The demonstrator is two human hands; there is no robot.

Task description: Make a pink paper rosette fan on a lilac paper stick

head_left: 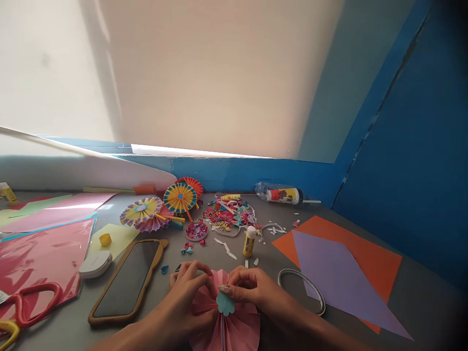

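Observation:
A round pink pleated paper fan (243, 326) lies at the bottom centre. On its middle is a small light-blue scalloped paper piece (225, 303). My right hand (252, 287) pinches the upper edge of that blue piece between thumb and fingertips. From the left, my left hand (193, 295) grips the folds of the pink fan, its fingers bent over them. A dark thin line runs down the fan below the blue piece. Just beyond the hands a yellow glue stick (249, 242) with a white cap stands upright.
A phone (127, 280), white case (95, 264) and red-handled scissors (36, 304) lie left. Finished fans (180, 196) and paper scraps (230, 212) are behind. Orange (380, 263) and purple sheets (336, 273) lie right, beside a white ring (318, 292). A wrapped bottle (281, 195) lies near the wall.

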